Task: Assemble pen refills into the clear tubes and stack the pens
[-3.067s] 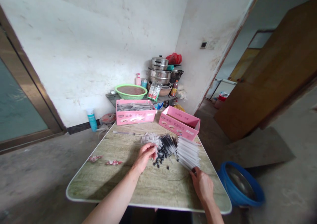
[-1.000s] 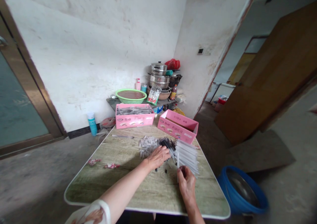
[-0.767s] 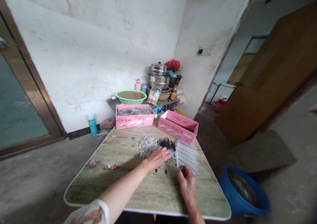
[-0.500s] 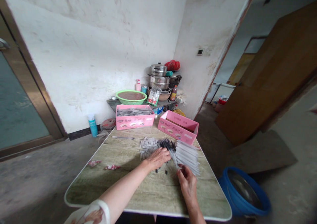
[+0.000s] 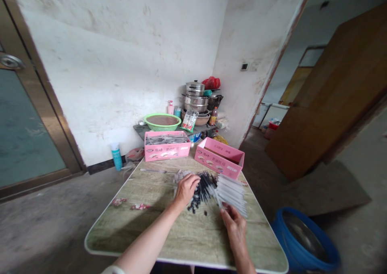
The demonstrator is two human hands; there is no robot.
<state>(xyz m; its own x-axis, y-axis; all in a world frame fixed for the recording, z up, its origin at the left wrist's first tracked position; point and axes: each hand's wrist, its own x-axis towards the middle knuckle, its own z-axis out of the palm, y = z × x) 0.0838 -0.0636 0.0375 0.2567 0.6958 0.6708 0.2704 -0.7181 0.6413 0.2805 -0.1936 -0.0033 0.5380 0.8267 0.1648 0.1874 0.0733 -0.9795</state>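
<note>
My left hand (image 5: pixel 185 190) is over the pile of small whitish pieces (image 5: pixel 179 176), its fingers drawn together. Whatever it may hold is hidden. Beside its fingertips lies a heap of thin black-ended sticks (image 5: pixel 207 185) that look like pen parts, their dark ends pointing several ways. Low at the right, my right hand (image 5: pixel 234 221) pinches a translucent pen-like tube (image 5: pixel 218 198) between thumb and fingers. Just beyond that hand, many similar pale tubes (image 5: pixel 232 193) lie side by side in a row.
Two pink boxes stand at the table's far edge: the left box (image 5: pixel 167 153) is full of pen-like sticks, and the right box (image 5: pixel 219 164) shows a brown inside. A green basin (image 5: pixel 163 126) and stacked pots (image 5: pixel 196 98) sit behind. A blue bucket (image 5: pixel 281 229) stands right of the table (image 5: pixel 145 233).
My left hand has lifted and drawn left from the black-ended sticks towards the whitish pieces, uncovering more of the heap. The right hand keeps its tube. The whole view has shifted slightly.
</note>
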